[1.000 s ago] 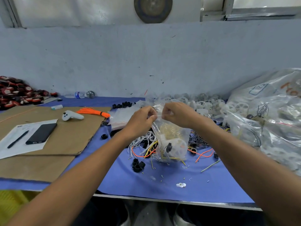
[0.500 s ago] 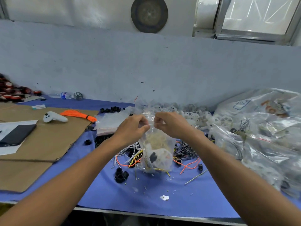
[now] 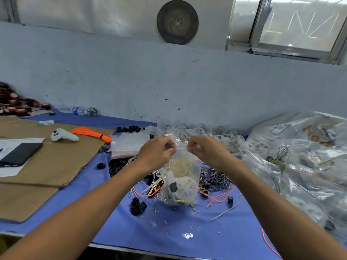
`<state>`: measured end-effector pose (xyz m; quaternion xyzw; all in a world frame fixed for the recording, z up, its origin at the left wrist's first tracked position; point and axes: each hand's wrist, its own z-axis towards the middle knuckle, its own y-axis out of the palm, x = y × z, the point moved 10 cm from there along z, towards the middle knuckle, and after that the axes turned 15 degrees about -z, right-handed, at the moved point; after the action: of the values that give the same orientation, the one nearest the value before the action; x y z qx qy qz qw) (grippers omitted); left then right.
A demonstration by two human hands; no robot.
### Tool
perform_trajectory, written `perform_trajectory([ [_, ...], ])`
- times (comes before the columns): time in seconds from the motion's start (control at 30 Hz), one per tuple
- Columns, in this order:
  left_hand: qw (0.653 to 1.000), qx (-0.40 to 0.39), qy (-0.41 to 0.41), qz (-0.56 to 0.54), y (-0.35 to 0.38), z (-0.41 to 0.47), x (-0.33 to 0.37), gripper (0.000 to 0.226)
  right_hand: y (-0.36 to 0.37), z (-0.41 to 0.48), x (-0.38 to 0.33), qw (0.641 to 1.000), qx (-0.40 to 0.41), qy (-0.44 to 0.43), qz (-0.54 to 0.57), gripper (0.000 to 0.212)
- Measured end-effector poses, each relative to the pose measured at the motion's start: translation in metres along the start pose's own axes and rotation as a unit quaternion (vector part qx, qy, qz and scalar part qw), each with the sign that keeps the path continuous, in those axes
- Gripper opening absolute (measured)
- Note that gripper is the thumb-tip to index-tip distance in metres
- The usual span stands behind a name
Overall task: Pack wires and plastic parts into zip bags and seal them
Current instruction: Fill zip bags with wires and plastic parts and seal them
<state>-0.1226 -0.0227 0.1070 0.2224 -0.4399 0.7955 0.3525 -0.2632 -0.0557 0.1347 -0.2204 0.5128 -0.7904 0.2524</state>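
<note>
A clear zip bag [image 3: 181, 177] stands upright on the blue table cover, holding a white plastic wheel, a black part and thin yellow wires. My left hand [image 3: 156, 153] pinches the bag's top edge on the left, and my right hand [image 3: 204, 151] pinches it on the right. The two hands sit a short gap apart along the top strip. Loose wires [image 3: 216, 178] in black, orange, yellow and white lie around the bag's base. Small black plastic parts [image 3: 138, 206] sit just left of it.
White plastic wheels [image 3: 225, 136] pile up behind the bag. Large clear sacks [image 3: 300, 166] fill the right side. A stack of flat zip bags [image 3: 129, 144], an orange wire bundle [image 3: 90, 133], a white controller [image 3: 63, 136], a phone [image 3: 20, 153] and cardboard [image 3: 56, 162] lie to the left.
The camera has tilted up and to the right. My hands have moved slightly apart along the bag's top edge; the bag stays upright in the same spot.
</note>
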Motion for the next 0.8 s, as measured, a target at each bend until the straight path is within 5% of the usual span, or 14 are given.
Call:
perform_trajectory([
  [0.17, 0.996, 0.018, 0.043, 0.081, 0.0, 0.001, 0.013, 0.011, -0.002, -0.006, -0.001, 0.999, 0.035, 0.008, 0.012, 0.008],
  [0.37, 0.999, -0.007, 0.033, -0.022, 0.013, 0.001, 0.02, 0.011, 0.0, -0.009, -0.003, 0.996, 0.036, 0.023, 0.08, 0.01],
  [0.8, 0.996, -0.015, 0.067, 0.06, 0.019, 0.006, 0.04, 0.014, -0.003, -0.014, 0.014, 0.995, 0.063, 0.039, 0.065, 0.01],
])
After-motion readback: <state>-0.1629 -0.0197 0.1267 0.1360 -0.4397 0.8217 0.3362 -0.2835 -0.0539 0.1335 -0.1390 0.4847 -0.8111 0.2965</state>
